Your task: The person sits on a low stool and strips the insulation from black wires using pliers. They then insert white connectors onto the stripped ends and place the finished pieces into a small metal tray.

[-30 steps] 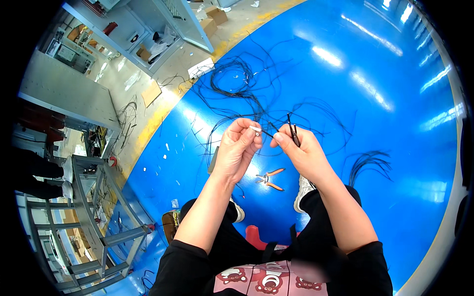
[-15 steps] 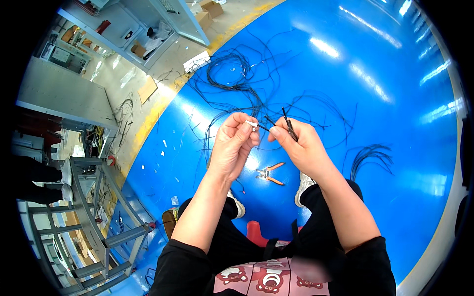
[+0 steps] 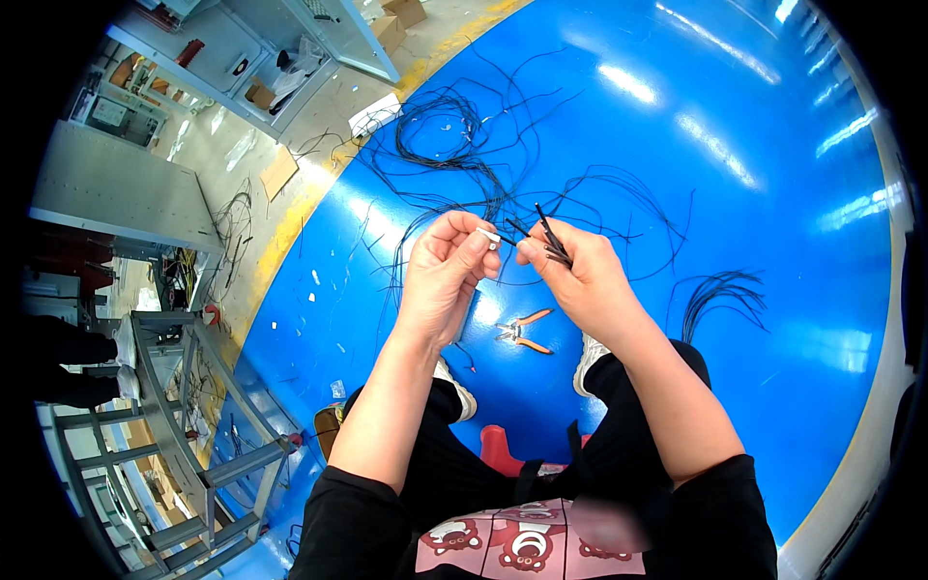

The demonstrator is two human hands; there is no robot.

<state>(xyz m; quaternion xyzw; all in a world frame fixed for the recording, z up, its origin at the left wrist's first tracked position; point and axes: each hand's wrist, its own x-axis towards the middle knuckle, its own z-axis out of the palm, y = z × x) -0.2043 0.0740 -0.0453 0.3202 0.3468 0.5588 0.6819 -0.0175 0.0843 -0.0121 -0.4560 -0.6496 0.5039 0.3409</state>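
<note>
Between the thumb and fingers of my left hand [image 3: 440,280] is a small white tubular piece [image 3: 489,236]. My right hand [image 3: 580,269] pinches several short black wires [image 3: 547,230], their ends sticking out past the thumb and forefinger. One black wire bridges the gap between the hands, its end at the white piece; whether it is inside cannot be made out. Below the hands, a wire stripper [image 3: 525,331] with orange handles lies spread on the blue floor, between my shoes.
A tangle of long black wires [image 3: 425,159] spreads on the floor ahead. Another black wire bundle [image 3: 720,295] lies to the right. A grey metal step frame [image 3: 174,387] stands at left, where a person's shoes [image 3: 128,362] show. Beyond the yellow line are open metal cabinets [image 3: 232,53] and cardboard [image 3: 278,172].
My right hand has come slightly closer to the left, shortening the visible wire between them. The whole view has shifted a little.
</note>
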